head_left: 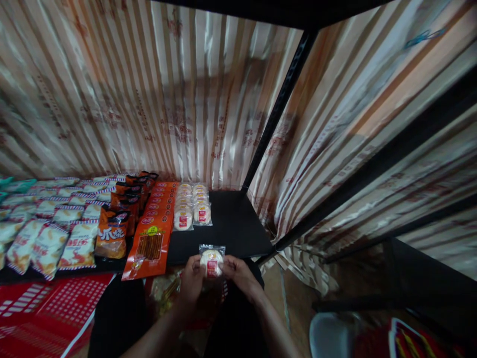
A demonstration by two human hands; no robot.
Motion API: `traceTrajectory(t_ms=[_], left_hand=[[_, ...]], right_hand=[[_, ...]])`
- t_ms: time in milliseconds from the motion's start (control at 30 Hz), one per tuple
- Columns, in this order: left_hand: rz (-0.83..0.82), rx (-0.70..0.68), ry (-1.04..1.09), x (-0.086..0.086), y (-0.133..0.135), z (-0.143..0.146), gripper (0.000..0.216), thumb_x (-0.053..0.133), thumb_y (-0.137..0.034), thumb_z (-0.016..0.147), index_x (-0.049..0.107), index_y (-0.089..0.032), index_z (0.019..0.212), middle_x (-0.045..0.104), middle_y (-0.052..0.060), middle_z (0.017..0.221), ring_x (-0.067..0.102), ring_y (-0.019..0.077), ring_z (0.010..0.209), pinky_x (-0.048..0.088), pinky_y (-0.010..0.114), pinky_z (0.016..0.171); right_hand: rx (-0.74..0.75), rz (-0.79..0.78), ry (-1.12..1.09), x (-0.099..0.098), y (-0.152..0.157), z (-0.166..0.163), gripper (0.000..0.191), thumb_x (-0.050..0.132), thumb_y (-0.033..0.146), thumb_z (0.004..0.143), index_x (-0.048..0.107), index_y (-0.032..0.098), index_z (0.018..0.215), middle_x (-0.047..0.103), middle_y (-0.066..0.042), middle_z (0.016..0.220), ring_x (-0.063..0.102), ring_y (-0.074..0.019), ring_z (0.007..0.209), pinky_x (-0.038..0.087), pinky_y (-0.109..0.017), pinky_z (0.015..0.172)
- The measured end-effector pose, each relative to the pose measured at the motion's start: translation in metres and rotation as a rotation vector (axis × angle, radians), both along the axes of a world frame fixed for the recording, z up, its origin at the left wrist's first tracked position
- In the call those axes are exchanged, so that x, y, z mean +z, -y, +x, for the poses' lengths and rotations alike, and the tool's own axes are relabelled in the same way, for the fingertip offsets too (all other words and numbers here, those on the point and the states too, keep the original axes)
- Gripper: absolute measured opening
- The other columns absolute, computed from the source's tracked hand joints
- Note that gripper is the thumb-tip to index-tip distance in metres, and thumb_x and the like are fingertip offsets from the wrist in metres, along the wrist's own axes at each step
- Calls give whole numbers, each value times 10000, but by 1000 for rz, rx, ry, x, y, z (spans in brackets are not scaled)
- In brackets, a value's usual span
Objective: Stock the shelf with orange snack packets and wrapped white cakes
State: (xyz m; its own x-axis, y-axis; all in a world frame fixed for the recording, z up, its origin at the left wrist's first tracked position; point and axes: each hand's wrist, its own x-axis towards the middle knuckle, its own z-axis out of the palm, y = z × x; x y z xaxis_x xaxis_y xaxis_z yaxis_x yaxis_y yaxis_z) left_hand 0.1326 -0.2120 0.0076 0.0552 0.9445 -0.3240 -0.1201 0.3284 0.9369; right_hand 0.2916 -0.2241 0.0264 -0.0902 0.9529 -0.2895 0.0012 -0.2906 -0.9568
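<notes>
Between my two hands, in front of the shelf's edge, is a small clear packet of round white crackers (211, 262) with a red label. My left hand (192, 278) grips its left side and my right hand (238, 274) its right side. Beyond it, two rows of similar cracker packets (183, 217) lie overlapping on the black shelf (238, 219). Left of those rows runs a line of overlapping orange snack packets (149, 243), the front one showing brown sticks through its window.
Orange-and-black bags (112, 233) and several white snack bags (79, 243) fill the shelf's left part. A red basket (70, 303) sits below. A black upright post (278, 109) stands at the shelf's back corner, before striped plastic sheeting (208, 99). A pale stool-like object (330, 335) is lower right.
</notes>
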Motion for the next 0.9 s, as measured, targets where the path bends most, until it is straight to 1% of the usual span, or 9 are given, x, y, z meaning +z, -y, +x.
traceTrajectory(t_ms=[100, 233, 400, 533, 733, 900], left_hand=[[27, 10, 23, 0, -14, 9, 302, 563, -346, 628, 521, -159, 863, 638, 39, 748, 601, 156, 666, 475, 266, 622], [64, 15, -25, 2, -33, 21, 241, 531, -302, 649, 514, -158, 841, 617, 23, 725, 587, 138, 639, 466, 244, 598], [89, 7, -241, -1, -59, 35, 164, 520, -238, 683, 543, -174, 832, 637, 6, 723, 595, 135, 660, 461, 234, 626], [86, 1, -390, -2, -78, 45, 193, 505, -195, 704, 578, -184, 883, 652, 2, 770, 604, 131, 710, 455, 229, 680], [87, -25, -579, 9, -99, 58, 291, 463, -131, 727, 613, -155, 976, 642, 53, 883, 590, 153, 837, 430, 230, 762], [121, -81, -707, 23, -111, 72, 363, 440, -95, 724, 591, -103, 1055, 608, 100, 1000, 552, 164, 936, 399, 230, 842]], right_hand=[[-56, 21, -7, 5, -10, 5, 333, 675, 465, 614, 605, 161, 729, 578, 23, 613, 473, -91, 552, 336, -204, 536], [-109, 33, -25, 9, -23, 11, 343, 694, 459, 582, 626, 170, 752, 605, 10, 630, 515, -115, 578, 365, -227, 564], [-180, 65, -29, 4, -45, 19, 363, 695, 456, 571, 649, 168, 785, 624, 1, 634, 525, -118, 569, 376, -230, 549], [-239, 73, 0, -5, -64, 27, 368, 696, 443, 564, 654, 165, 801, 631, -2, 631, 532, -125, 573, 384, -230, 535], [-326, 89, 77, -21, -91, 40, 345, 672, 413, 576, 634, 159, 807, 651, -28, 674, 576, -155, 629, 442, -262, 593], [-446, 156, 165, -26, -110, 49, 287, 662, 360, 550, 606, 168, 755, 648, -24, 690, 600, -160, 661, 477, -272, 650]])
